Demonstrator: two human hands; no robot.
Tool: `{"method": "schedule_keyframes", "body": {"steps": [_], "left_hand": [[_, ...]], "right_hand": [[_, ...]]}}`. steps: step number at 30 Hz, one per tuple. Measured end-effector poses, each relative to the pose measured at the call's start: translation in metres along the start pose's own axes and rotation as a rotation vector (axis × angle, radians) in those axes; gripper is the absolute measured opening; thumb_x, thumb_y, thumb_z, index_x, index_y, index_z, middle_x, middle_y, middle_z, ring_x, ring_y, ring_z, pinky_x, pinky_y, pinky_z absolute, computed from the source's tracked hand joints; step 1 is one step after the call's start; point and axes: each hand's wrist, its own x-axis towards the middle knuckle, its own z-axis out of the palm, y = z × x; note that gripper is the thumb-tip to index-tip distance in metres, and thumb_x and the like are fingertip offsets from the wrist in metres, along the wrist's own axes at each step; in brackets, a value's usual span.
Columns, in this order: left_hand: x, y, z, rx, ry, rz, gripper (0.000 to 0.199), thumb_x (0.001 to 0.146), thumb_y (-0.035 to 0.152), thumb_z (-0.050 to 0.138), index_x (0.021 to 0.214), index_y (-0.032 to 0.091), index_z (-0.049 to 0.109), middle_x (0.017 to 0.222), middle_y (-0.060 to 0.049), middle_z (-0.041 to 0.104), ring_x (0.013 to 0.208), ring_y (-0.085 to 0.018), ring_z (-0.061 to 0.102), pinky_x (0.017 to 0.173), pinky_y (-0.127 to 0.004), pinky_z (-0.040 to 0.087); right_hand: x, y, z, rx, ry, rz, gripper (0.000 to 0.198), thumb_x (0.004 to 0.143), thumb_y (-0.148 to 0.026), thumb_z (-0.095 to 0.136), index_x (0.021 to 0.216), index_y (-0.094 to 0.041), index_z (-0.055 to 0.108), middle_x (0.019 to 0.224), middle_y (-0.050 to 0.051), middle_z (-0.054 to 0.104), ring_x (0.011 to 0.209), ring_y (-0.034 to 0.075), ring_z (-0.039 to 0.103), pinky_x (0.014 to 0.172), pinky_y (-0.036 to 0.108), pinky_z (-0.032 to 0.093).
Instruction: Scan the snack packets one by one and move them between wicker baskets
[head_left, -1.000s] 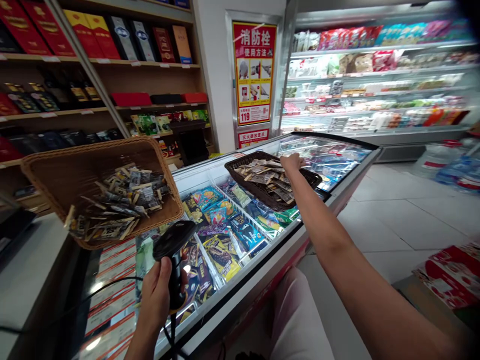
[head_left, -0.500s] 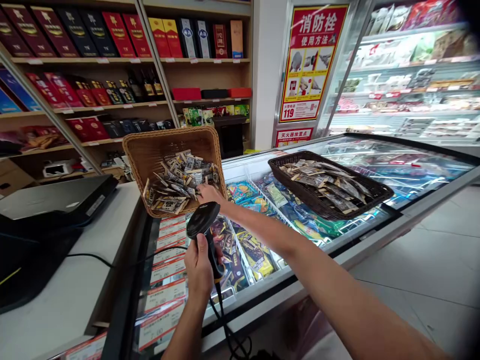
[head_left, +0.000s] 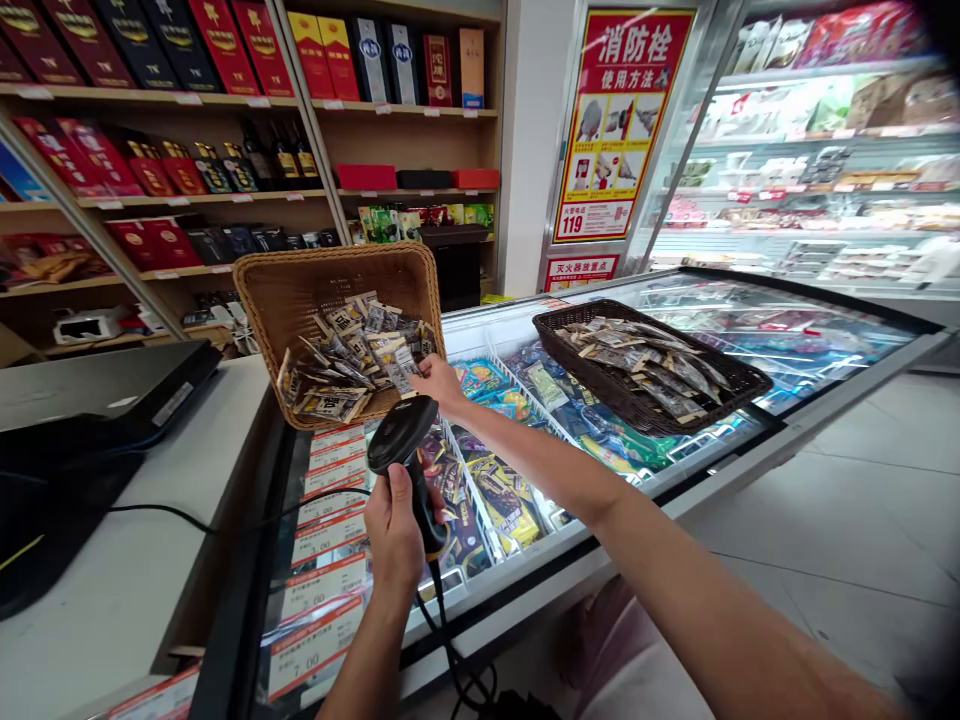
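Observation:
My left hand (head_left: 396,530) is wrapped round the handle of a black barcode scanner (head_left: 403,435), held upright with its cable hanging below. At the near right side of a tan wicker basket (head_left: 315,270), my right hand (head_left: 439,385) pinches a small snack packet (head_left: 400,367). That packet lies over a heap of similar packets (head_left: 349,350) inside the tilted basket. To the right, a dark brown basket (head_left: 577,375) full of longer packets (head_left: 645,360) rests on the freezer's glass top.
Beneath both baskets is a chest freezer (head_left: 675,500) with colourful ice-cream packs (head_left: 502,500). Price labels (head_left: 322,590) line its left side. A white counter (head_left: 90,570) with a black device (head_left: 97,395) stands left. Shelves of boxes (head_left: 367,110) rise behind.
My right hand has come up and right a little, out of the heap, with a packet now showing in its fingers. The left hand keeps hold of the scanner.

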Motion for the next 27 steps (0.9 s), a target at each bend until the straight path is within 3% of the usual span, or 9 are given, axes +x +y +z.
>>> {"method": "schedule_keyframes", "body": {"steps": [4, 7, 10, 14, 20, 27], "left_hand": [[0.003, 0.000, 0.000, -0.023, -0.010, 0.008, 0.067, 0.087, 0.083, 0.061, 0.098, 0.018, 0.061, 0.062, 0.000, 0.067, 0.050, -0.017, 0.065, 0.040, -0.025, 0.046], [0.005, 0.001, -0.001, 0.001, -0.034, 0.008, 0.067, 0.089, 0.082, 0.060, 0.103, 0.017, 0.063, 0.064, -0.001, 0.068, 0.051, -0.017, 0.065, 0.040, -0.024, 0.045], [0.007, -0.001, -0.002, 0.087, -0.098, -0.030, 0.066, 0.087, 0.083, 0.061, 0.099, 0.018, 0.061, 0.064, -0.001, 0.068, 0.050, -0.017, 0.064, 0.038, -0.024, 0.044], [0.008, -0.008, -0.001, 0.244, -0.205, -0.069, 0.063, 0.087, 0.083, 0.060, 0.087, 0.020, 0.057, 0.060, 0.000, 0.065, 0.044, -0.015, 0.058, 0.038, -0.024, 0.044], [0.003, -0.008, 0.004, 0.342, -0.304, -0.073, 0.058, 0.091, 0.077, 0.058, 0.091, 0.019, 0.060, 0.061, -0.001, 0.065, 0.044, -0.013, 0.055, 0.040, -0.024, 0.043], [0.005, -0.007, 0.001, 0.333, -0.344, -0.085, 0.064, 0.089, 0.081, 0.058, 0.096, 0.018, 0.066, 0.059, 0.000, 0.062, 0.048, -0.016, 0.060, 0.043, -0.025, 0.046]], "right_hand": [[-0.037, 0.004, -0.056, 0.641, -0.018, 0.228, 0.030, 0.076, -0.009, 0.071, 0.093, -0.025, 0.052, 0.080, -0.005, 0.069, 0.074, 0.015, 0.070, 0.076, 0.031, 0.062], [-0.056, 0.014, -0.096, 0.798, -0.028, 0.228, 0.035, 0.074, -0.008, 0.078, 0.094, -0.025, 0.054, 0.077, -0.006, 0.070, 0.071, 0.014, 0.070, 0.075, 0.028, 0.062], [-0.064, 0.028, -0.122, 0.774, 0.041, 0.204, 0.025, 0.082, -0.018, 0.076, 0.100, -0.026, 0.060, 0.082, -0.006, 0.073, 0.071, 0.013, 0.071, 0.072, 0.026, 0.061], [-0.060, 0.041, -0.133, 0.663, 0.105, 0.257, 0.011, 0.091, -0.030, 0.069, 0.098, -0.024, 0.064, 0.083, -0.002, 0.073, 0.071, 0.014, 0.069, 0.070, 0.026, 0.059], [-0.059, 0.044, -0.137, 0.540, 0.159, 0.203, 0.022, 0.089, -0.045, 0.071, 0.087, -0.024, 0.064, 0.085, 0.001, 0.069, 0.082, 0.018, 0.066, 0.076, 0.031, 0.059], [-0.068, 0.032, -0.144, 0.466, 0.129, 0.133, 0.033, 0.086, -0.047, 0.076, 0.074, -0.024, 0.056, 0.080, 0.001, 0.059, 0.090, 0.021, 0.062, 0.078, 0.031, 0.056]]}}
